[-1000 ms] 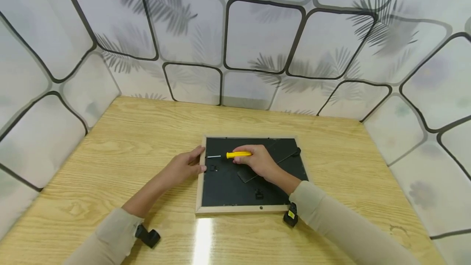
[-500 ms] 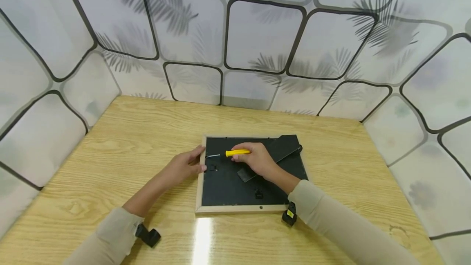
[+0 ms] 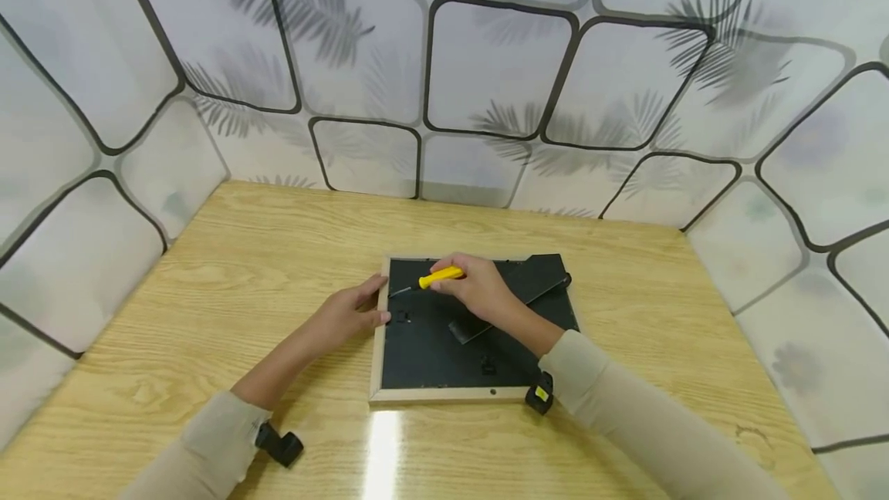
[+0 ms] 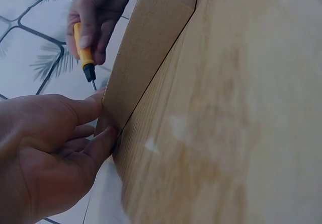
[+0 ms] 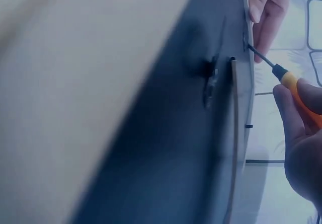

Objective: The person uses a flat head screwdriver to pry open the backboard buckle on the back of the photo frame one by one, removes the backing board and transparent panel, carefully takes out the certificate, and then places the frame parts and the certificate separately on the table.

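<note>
A wood-edged picture frame (image 3: 376,365) lies face down on the table (image 3: 229,276), its black backing board (image 3: 430,349) up. My right hand (image 3: 474,288) grips a yellow-handled screwdriver (image 3: 437,278), tilted, with its tip at the frame's left edge near a small black clip (image 3: 403,318). My left hand (image 3: 350,311) holds the frame's left edge, thumb on the rim. The left wrist view shows my left hand's fingers (image 4: 95,108) pinching the frame's side (image 4: 146,58) and the screwdriver (image 4: 84,53) beyond. In the right wrist view the screwdriver (image 5: 282,75) points at the frame's rim (image 5: 247,83).
The frame's black easel stand (image 3: 535,278) is propped up at the back right. Patterned panels (image 3: 486,60) wall in the table on three sides. Another clip (image 3: 489,366) sits near the frame's front edge.
My right hand has risen and shifted back a little, tilting the screwdriver so its tip points down at the frame's left edge. The easel stand lifted up. My left hand stayed put.
</note>
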Action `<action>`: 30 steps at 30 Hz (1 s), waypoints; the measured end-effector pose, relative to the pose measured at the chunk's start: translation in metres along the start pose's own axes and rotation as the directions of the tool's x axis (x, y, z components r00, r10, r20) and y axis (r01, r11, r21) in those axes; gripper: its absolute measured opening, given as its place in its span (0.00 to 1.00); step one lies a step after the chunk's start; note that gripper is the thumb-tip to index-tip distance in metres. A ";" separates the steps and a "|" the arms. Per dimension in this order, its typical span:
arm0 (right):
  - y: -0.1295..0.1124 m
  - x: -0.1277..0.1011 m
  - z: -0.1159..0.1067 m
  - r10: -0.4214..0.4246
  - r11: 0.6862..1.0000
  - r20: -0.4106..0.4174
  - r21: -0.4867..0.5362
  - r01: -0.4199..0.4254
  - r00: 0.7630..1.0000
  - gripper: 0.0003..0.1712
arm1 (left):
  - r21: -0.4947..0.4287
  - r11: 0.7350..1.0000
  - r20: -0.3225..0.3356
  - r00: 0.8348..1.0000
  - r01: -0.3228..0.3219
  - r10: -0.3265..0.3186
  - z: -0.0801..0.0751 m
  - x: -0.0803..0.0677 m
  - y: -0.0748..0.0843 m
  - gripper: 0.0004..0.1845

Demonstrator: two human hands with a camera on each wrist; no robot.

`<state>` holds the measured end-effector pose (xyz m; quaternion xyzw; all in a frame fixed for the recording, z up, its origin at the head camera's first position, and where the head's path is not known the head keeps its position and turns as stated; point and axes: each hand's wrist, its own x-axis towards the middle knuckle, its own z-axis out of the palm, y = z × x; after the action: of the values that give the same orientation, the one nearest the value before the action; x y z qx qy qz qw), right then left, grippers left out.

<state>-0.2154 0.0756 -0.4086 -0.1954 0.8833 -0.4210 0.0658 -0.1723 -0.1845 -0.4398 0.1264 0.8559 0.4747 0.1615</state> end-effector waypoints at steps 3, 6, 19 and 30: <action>-0.004 0.003 0.001 -0.015 1.000 -0.006 0.011 0.015 1.000 0.13 | 0.000 1.000 -0.002 1.000 -0.005 0.005 -0.001 -0.001 0.000 0.41; -0.008 0.006 0.004 -0.001 0.998 0.000 0.059 0.001 1.000 0.13 | -0.011 1.000 -0.001 1.000 -0.011 0.011 -0.001 -0.001 -0.001 0.41; -0.022 0.020 0.018 -0.024 0.982 -0.023 0.187 0.028 0.999 0.13 | -0.027 1.000 0.003 1.000 -0.010 0.010 -0.001 -0.001 0.000 0.40; -0.040 0.030 0.031 -0.092 0.980 -0.018 0.174 0.094 0.996 0.14 | -0.051 0.999 0.008 1.000 -0.014 0.014 -0.003 -0.003 0.001 0.41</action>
<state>-0.2229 0.0185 -0.3961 -0.2280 0.8331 -0.5006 0.0585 -0.1704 -0.1873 -0.4369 0.1301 0.8421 0.4968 0.1648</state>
